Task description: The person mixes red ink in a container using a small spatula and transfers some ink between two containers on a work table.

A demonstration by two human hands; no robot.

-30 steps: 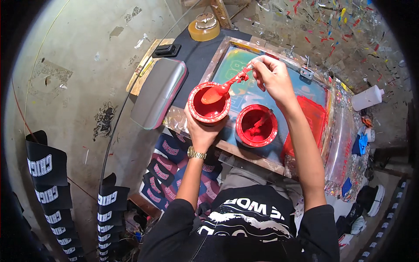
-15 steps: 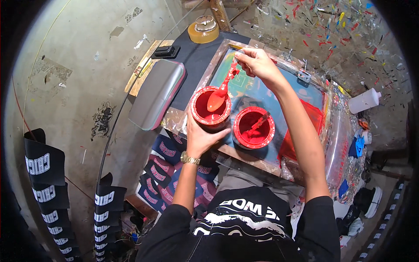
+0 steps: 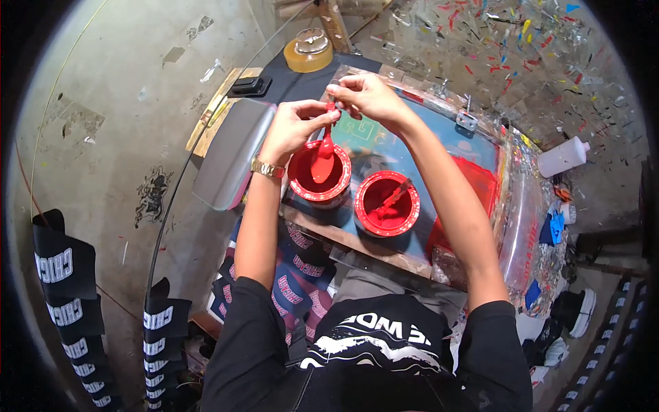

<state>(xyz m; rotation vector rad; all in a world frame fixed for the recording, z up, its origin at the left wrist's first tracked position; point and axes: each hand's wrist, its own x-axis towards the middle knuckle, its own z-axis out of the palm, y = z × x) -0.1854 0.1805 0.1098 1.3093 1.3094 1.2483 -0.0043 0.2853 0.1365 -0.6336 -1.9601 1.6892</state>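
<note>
A spoon coated in red ink (image 3: pixel 322 163) hangs bowl-down over the left red-rimmed tub (image 3: pixel 335 195), which has red ink inside. My left hand (image 3: pixel 292 130), with a metal-band watch at its wrist, pinches the upper part of the spoon's handle. Just above it, the fingertips of my right hand (image 3: pixel 371 99) are closed at the handle's top end. A second tub of red ink (image 3: pixel 359 202) stands to the right, with an ink-smeared stick (image 3: pixel 395 196) leaning inside. Both tubs rest on a framed printing screen (image 3: pixel 439 147).
Red ink (image 3: pixel 477 182) covers the screen's right side. A grey case (image 3: pixel 233 154) lies to the left, with a tape roll (image 3: pixel 309 60) at the back. A white bottle (image 3: pixel 564 156) is beyond the right edge. Printed fabric pieces (image 3: pixel 302 264) lie below the table's near edge.
My left hand has let go of the left tub and come up to the spoon's handle. My right hand has moved slightly left and stays at the handle's top.
</note>
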